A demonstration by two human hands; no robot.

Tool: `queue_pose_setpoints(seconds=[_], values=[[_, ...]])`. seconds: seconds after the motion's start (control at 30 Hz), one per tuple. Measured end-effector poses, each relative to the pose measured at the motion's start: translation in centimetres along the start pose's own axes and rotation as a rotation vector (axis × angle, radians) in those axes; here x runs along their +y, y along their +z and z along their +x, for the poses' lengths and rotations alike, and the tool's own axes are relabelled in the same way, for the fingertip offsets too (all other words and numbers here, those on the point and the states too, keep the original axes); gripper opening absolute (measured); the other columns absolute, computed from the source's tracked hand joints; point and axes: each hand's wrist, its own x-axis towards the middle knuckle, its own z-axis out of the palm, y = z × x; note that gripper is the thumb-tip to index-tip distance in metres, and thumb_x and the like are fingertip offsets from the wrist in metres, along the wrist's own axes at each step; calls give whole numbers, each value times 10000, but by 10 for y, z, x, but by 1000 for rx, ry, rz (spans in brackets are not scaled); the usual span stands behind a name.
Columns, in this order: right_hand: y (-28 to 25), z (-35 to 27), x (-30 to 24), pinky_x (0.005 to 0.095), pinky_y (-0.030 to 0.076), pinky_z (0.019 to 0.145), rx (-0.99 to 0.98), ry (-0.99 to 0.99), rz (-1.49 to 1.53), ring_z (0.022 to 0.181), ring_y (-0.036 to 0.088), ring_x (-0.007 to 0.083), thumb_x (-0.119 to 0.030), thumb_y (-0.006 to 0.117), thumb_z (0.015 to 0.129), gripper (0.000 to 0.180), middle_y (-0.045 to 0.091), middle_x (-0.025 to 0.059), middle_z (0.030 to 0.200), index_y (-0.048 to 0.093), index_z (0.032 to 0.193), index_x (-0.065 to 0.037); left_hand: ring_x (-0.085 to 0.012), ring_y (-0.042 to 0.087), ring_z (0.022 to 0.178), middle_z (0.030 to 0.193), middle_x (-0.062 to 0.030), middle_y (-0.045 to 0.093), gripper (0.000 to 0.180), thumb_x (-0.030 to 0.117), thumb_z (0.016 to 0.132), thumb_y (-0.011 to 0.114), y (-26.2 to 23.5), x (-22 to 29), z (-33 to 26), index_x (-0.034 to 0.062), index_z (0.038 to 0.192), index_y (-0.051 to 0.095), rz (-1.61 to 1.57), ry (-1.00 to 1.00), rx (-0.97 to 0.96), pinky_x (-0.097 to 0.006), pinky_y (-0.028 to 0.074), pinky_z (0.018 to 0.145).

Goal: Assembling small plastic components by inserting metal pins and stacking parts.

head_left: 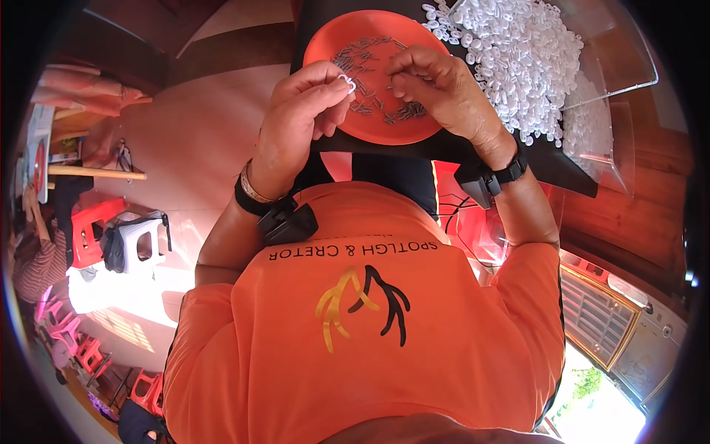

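Plainly, left hand (303,111) fingers (333,87) pinch white ring (347,82).

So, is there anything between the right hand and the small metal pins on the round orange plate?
Nothing visible. The right hand hovers directly over the small grey metal pins on the round orange plastic plate, fingertips down among them. The left hand, pinching a small white plastic ring, is beside it, not in its way.

The left hand (299,122) pinches a small white ring (347,83) above an orange plate (325,44); the right hand (444,89) picks among small metal pins (366,55).
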Motion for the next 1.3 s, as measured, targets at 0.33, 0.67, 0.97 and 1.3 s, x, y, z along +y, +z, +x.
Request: queue_pose_setpoints(seconds=[0.33,0.67,0.97,1.3], values=[[6,-8,-15,222,493,725,131,-119,164,789,605,66,-8,615,843,107,640,8,835,616,949,-23,-31,404,539,645,31,503,217,260,892,497,10,-1,3,68,807,553,148,27,-23,-181,267,479],[12,-16,-39,214,498,737,53,-256,24,813,616,81,56,621,826,125,621,13,858,603,916,-28,-57,381,585,617,13,432,195,171,878,509,16,-10,2,7,773,517,223,127,-59,-229,317,517],[13,-19,-40,217,498,700,40,-310,-74,777,618,85,69,616,817,110,613,12,813,596,890,-12,-65,366,586,616,3,431,202,170,885,509,17,-10,-2,-8,790,524,339,160,-113,-244,320,516],[22,-24,-38,212,485,658,111,-328,-98,729,607,80,92,589,808,99,609,23,761,592,843,-1,-34,371,544,616,36,454,204,199,890,521,26,-15,-5,20,800,555,310,212,-56,-204,301,484]])
